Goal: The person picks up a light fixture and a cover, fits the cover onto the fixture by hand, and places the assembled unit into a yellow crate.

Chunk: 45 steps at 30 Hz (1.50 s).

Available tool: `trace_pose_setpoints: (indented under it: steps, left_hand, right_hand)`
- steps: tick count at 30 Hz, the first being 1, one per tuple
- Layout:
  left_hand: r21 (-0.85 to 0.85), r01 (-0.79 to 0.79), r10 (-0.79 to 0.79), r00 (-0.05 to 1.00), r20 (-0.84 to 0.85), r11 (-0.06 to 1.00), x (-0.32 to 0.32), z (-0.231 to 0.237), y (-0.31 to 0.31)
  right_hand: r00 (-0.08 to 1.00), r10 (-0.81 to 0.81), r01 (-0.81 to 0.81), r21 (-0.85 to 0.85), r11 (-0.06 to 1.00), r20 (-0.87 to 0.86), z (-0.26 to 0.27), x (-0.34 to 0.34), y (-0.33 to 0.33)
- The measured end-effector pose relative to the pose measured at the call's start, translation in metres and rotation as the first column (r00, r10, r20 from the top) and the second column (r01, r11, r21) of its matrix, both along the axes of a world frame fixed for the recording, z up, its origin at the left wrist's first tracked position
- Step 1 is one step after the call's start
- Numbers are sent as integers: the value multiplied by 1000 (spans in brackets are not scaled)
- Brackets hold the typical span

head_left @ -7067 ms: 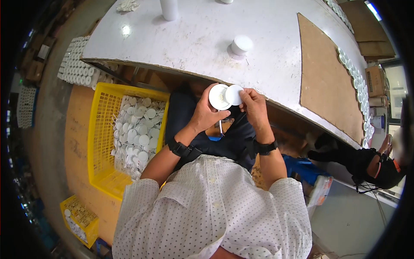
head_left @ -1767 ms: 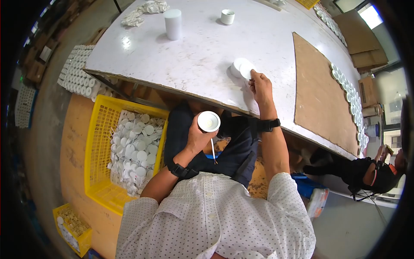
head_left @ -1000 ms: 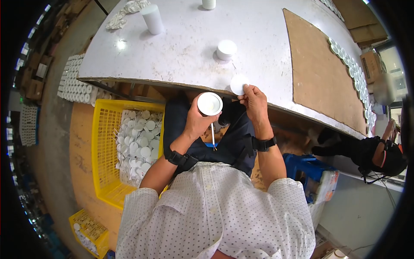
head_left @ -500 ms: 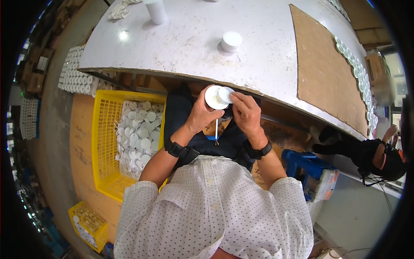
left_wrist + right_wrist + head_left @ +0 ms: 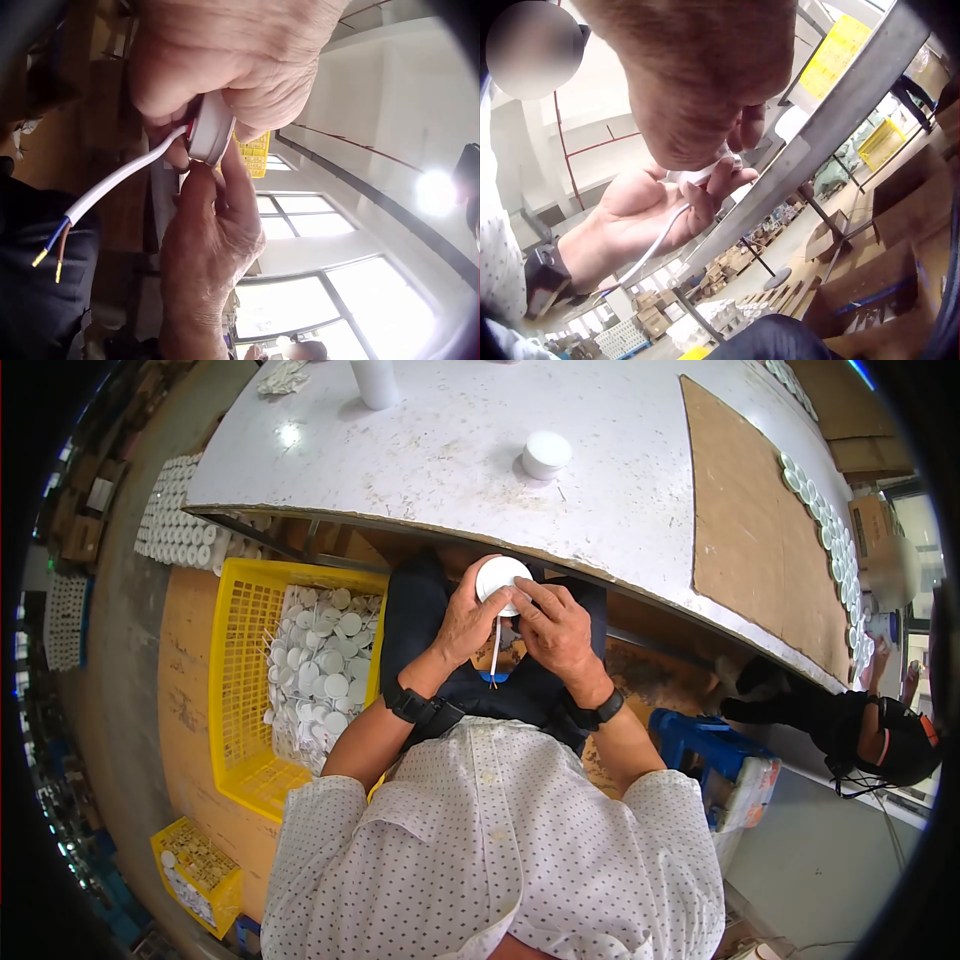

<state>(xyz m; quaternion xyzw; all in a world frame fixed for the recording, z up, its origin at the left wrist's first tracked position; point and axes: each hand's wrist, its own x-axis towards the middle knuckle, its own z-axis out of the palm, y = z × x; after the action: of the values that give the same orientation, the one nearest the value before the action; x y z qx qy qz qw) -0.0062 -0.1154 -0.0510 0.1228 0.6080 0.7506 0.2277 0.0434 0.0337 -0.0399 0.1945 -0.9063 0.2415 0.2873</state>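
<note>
In the head view my left hand (image 5: 462, 622) grips a round white plastic housing (image 5: 211, 133) over my lap, below the table edge. A flat white disc (image 5: 498, 578) now covers its face, and my left thumb lies along the lower part of it. My right hand (image 5: 558, 632) pinches the housing's rim from the right, fingertips at the disc's edge. A white cable (image 5: 124, 174) leaves the back of the housing and hangs down. Its stripped end shows a blue and a brown wire with bare copper tips.
On the white table (image 5: 430, 490) stand a short round white piece (image 5: 547, 454) and a taller white cylinder (image 5: 374, 384). A cardboard sheet (image 5: 755, 510) lies to the right. The yellow crate (image 5: 225, 690) at my left holds many white discs with cables. Another person (image 5: 850, 730) sits at far right.
My right hand picked a white disc off the short round piece on the table and brought it to the housing. The disc, half over the opening half a second ago, now covers it.
</note>
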Motion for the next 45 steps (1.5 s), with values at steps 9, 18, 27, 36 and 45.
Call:
trace_pose_setpoints:
  steps: [9,18,27,36,45]
  left_hand:
    - [26,-40,40,999,-23,999,1,-7,1]
    - [-83,-85,73,987,-141,993,4,0,2]
    - [1,-97,96,992,-82,995,1,-9,5]
    - [55,-289,283,954,103,956,-28,-36,-63]
    - [-376,-652,748,619,238,659,-23,-93,-196]
  right_hand:
    - [1000,21,-21,-2,1000,20,0,2,-1]
    - [999,50,-50,-120,992,-2,-13,5,-4]
    - [999,49,-46,-128,991,23,-9,5,-1]
    - [905,-394,425,-378,823,160,17,-12,135]
    - [-16,-899,969,230,94,438,26,-7,388]
